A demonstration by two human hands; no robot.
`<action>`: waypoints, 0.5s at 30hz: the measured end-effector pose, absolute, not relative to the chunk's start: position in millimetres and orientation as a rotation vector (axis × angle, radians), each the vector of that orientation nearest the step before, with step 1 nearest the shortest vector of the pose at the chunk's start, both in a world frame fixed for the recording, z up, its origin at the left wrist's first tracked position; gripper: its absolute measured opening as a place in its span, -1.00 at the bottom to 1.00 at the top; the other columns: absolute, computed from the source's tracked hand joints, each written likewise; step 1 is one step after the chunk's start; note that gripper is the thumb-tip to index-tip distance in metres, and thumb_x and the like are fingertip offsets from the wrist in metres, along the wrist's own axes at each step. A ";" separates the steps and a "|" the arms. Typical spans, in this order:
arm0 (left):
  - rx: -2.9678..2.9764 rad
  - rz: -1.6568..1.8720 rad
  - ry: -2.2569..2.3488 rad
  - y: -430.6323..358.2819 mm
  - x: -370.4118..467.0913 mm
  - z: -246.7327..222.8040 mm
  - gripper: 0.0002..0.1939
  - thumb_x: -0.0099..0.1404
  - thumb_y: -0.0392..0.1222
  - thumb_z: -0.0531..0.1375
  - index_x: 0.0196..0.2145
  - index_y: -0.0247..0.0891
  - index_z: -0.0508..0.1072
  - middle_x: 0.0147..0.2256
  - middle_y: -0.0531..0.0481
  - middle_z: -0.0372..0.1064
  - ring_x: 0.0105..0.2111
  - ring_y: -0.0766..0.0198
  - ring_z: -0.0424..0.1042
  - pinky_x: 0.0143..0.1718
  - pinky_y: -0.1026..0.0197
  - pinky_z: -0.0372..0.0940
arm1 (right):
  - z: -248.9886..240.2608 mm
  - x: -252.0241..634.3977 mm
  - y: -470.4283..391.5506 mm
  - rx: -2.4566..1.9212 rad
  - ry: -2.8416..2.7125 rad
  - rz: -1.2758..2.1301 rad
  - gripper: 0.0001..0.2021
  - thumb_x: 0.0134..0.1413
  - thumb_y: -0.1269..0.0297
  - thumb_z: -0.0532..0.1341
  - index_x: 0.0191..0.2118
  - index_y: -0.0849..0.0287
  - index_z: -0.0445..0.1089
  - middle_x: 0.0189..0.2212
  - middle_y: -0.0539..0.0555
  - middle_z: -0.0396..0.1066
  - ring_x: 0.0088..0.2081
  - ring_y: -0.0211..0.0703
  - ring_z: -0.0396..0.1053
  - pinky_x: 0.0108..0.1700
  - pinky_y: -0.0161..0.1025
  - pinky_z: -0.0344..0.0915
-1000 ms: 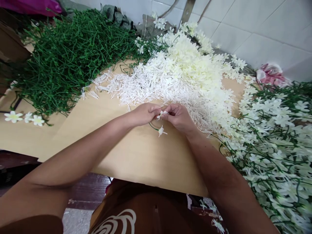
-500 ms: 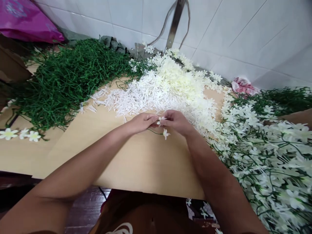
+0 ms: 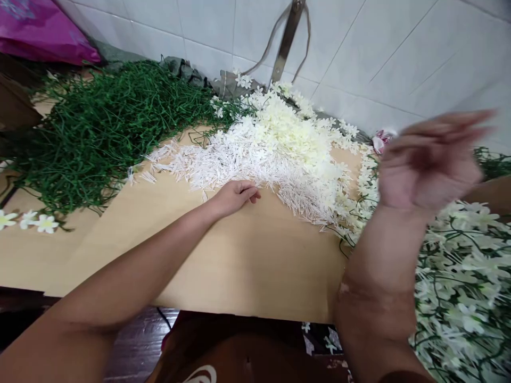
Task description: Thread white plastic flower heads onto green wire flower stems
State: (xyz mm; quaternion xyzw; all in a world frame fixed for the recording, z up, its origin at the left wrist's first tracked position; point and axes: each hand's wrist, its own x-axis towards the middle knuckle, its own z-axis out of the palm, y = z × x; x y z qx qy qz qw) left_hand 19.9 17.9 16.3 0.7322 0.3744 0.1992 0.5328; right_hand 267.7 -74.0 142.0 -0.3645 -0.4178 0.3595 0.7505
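My left hand [image 3: 238,197] rests low over the tan board [image 3: 223,266], thumb pressed against curled fingers; whatever it may pinch is hidden. In front of it lies a heap of thin white stamen-like pieces [image 3: 223,159]. Behind and right of these is a pile of pale yellow-white artificial flower heads [image 3: 291,133]. My right hand [image 3: 431,159] is raised at the right, blurred by motion, its fingers stretched out and no object visible in it. Beneath and beside it spreads a large pile of white artificial flowers on green stems [image 3: 459,287].
A mound of green plastic stems [image 3: 120,117] covers the back left. Several white flowers [image 3: 46,223] lie near the left edge. A magenta bag [image 3: 48,34] is at the upper left. The tiled wall [image 3: 351,53] closes off the back, with a metal strip [image 3: 285,45] against it.
My right hand has left the left hand and swung up and right over the flower pile. The small white flowers on a green stem are gone from between my hands.
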 end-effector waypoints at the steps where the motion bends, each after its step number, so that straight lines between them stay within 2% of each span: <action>1: 1.768 0.472 0.897 18.1 20.0 15.5 -0.70 0.29 -0.09 0.05 -0.34 -0.31 0.51 -0.37 -0.03 0.47 -0.33 0.31 0.38 -0.25 0.26 0.22 | 131.9 263.8 -63.3 -0.784 -0.959 0.719 -0.81 -0.25 0.26 0.46 -0.46 -0.14 0.48 -0.33 -0.10 0.45 -0.32 -0.35 0.36 -0.32 -0.35 0.32; 2: 1.793 0.467 0.903 18.3 20.1 14.3 -0.70 0.28 -0.09 0.05 -0.32 -0.30 0.52 -0.36 -0.02 0.48 -0.33 0.30 0.39 -0.26 0.26 0.21 | 121.0 260.9 -52.4 -0.874 -1.014 0.689 -0.85 -0.24 0.30 0.44 -0.48 -0.04 0.47 -0.41 -0.06 0.42 -0.41 -0.34 0.33 -0.36 -0.32 0.31; 5: 1.860 0.446 0.928 18.8 21.0 9.2 -0.71 0.26 -0.12 0.06 -0.25 -0.28 0.53 -0.36 0.00 0.49 -0.37 0.31 0.38 -0.34 0.27 0.19 | 86.5 256.0 -25.1 -1.419 -1.248 0.553 -0.93 -0.10 0.39 0.33 -0.43 0.12 0.44 -0.49 0.00 0.38 -0.44 -0.25 0.30 -0.33 -0.18 0.30; 8: 1.904 0.429 0.940 19.6 21.7 4.7 -0.71 0.25 -0.13 0.06 -0.22 -0.25 0.53 -0.37 0.02 0.49 -0.41 0.32 0.36 -0.37 0.27 0.17 | 54.4 250.0 -10.9 -1.830 -1.499 0.321 -0.89 -0.11 0.49 0.29 -0.39 0.19 0.45 -0.45 0.06 0.37 -0.42 -0.19 0.28 -0.26 -0.10 0.29; 12: 1.973 0.407 0.934 20.8 21.6 2.7 -0.70 0.25 -0.11 0.05 -0.22 -0.21 0.53 -0.38 0.03 0.49 -0.38 0.30 0.38 -0.32 0.25 0.19 | 29.8 241.5 -6.7 -2.011 -1.826 0.036 -0.86 -0.06 0.54 0.19 -0.37 0.23 0.46 -0.33 0.20 0.37 -0.27 -0.01 0.31 -0.15 -0.05 0.25; 15: 2.029 0.378 0.935 20.8 21.2 4.7 -0.71 0.26 -0.11 0.05 -0.23 -0.19 0.54 -0.37 0.04 0.49 -0.35 0.28 0.40 -0.28 0.24 0.20 | 30.2 242.8 -7.5 -2.007 -1.820 -0.015 -0.85 -0.04 0.53 0.14 -0.49 0.20 0.40 -0.40 0.17 0.37 -0.32 -0.05 0.28 -0.21 -0.10 0.22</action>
